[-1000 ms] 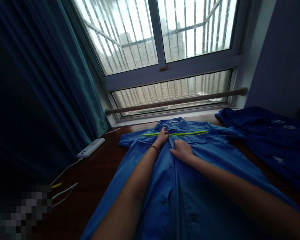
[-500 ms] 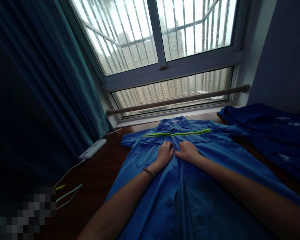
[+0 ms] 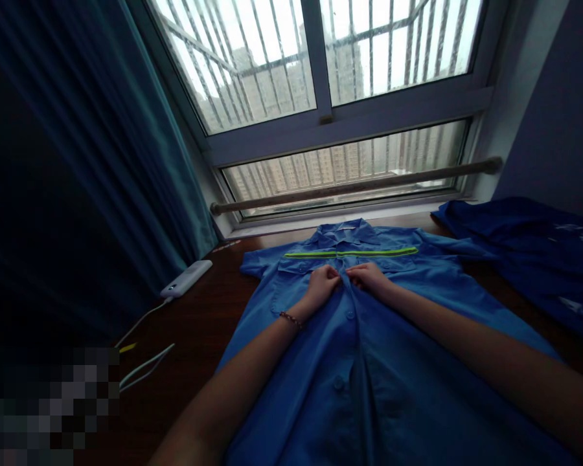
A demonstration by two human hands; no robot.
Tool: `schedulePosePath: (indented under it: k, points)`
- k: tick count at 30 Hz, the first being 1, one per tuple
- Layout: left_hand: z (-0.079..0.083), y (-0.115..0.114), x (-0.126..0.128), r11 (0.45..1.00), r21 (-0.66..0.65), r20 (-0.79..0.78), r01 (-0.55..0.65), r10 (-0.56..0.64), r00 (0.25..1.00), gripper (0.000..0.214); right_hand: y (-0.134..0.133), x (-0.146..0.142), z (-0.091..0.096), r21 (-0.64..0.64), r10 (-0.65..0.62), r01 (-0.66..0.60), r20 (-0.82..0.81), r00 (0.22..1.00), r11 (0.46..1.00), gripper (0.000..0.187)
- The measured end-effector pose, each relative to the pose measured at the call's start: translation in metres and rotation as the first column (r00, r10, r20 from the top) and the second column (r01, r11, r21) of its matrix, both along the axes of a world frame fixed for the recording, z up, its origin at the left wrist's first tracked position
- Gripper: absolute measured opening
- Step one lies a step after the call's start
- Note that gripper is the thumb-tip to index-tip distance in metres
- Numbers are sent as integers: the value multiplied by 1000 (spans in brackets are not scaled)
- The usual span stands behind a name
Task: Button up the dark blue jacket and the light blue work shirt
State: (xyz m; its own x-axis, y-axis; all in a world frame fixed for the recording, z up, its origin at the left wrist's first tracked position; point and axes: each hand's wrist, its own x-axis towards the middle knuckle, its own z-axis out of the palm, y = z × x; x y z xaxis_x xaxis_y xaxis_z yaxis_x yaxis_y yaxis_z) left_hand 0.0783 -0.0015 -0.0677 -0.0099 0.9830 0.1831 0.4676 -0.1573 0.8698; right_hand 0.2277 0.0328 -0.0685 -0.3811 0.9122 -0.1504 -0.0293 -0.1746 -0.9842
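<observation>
A blue short-sleeved work shirt (image 3: pixel 418 304) with a bright green stripe (image 3: pixel 352 253) across the chest lies face up on a dark wooden surface (image 3: pixel 189 336), collar toward the window. My left hand (image 3: pixel 323 282), a bead bracelet on its wrist, and my right hand (image 3: pixel 366 277) meet at the shirt's button placket just below the stripe. Both hands have curled fingers pinching the fabric edges at the placket. Several buttons run down the front toward me.
A darker blue garment (image 3: pixel 529 249) lies heaped at the right. A white power bank (image 3: pixel 186 278) with white cables (image 3: pixel 143 369) sits at the left near a teal curtain (image 3: pixel 140 162). A wooden rod (image 3: pixel 354 188) runs along the barred window behind the shirt.
My left hand came down from the collar to the placket below the stripe. Both hands then drew together and their fingers curled onto the fabric. The view shifted slightly.
</observation>
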Motion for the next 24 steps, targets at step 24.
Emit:
schedulePosePath:
  k: [24]
  points:
    - [-1,-8,8,978,-151,469,146,-59,881,37,-24,4,-9,758,-388,-91,429,816,646,7]
